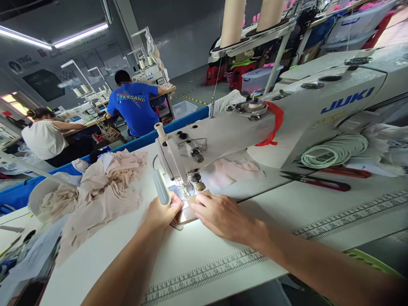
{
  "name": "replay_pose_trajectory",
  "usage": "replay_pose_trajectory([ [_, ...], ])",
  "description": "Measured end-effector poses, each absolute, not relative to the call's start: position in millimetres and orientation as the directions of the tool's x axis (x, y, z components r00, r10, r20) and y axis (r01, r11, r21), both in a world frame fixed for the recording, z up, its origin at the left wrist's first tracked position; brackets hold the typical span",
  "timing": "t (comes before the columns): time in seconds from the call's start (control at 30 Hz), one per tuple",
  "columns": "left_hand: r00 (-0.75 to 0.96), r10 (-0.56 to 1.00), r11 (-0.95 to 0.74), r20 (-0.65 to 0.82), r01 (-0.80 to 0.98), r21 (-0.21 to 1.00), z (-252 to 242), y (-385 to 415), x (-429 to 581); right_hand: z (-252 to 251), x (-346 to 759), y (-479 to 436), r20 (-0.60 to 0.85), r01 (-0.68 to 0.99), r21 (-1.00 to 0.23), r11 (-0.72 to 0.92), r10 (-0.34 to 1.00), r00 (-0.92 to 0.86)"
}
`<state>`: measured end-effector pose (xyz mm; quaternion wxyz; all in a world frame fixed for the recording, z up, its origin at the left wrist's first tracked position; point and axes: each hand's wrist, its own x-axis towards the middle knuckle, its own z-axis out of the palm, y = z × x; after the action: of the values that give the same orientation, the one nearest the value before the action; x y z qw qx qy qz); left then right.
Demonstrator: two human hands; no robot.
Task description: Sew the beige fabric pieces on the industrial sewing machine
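A white JUKI sewing machine (216, 131) stands on the table, its needle area lit by a small lamp. My left hand (164, 210) is left of the presser foot (185, 191), thumb and forefinger pinched at the edge of a small white piece (185, 205) that looks like cloth. On the other side of the foot, my right hand (221, 214) has its fingers bent and pressed together over a beige piece of fabric (204, 194). The fingers cover most of both pieces. Both hands rest low at the machine bed.
Beige cut fabric (108, 191) is heaped at left. Right of the machine lie red-handled scissors (331, 180) and a coil of pale green cord (334, 151). Printed rulers (204, 276) run along the front edge. Thread cones (232, 23) stand behind. Two people (134, 106) sit at machines beyond.
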<state>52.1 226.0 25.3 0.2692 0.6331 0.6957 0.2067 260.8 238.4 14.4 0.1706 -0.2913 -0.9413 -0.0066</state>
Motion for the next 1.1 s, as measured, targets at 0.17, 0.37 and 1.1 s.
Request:
replay_pose_trajectory([
  [0.17,-0.125,0.971,0.227,-0.203,0.745,0.627,34,224,60,16,260,239,0.312,0.556,-0.108,0.824,0.559,-0.768],
  [0.37,-0.102,0.982,0.179,-0.161,0.777,0.603,34,225,59,16,255,238,0.243,0.564,-0.062,0.823,0.561,-0.792],
  [1.1,0.535,0.719,-0.595,0.444,0.804,-0.005,-8,191,57,9,253,243,0.298,0.586,-0.071,0.807,0.577,-0.76],
])
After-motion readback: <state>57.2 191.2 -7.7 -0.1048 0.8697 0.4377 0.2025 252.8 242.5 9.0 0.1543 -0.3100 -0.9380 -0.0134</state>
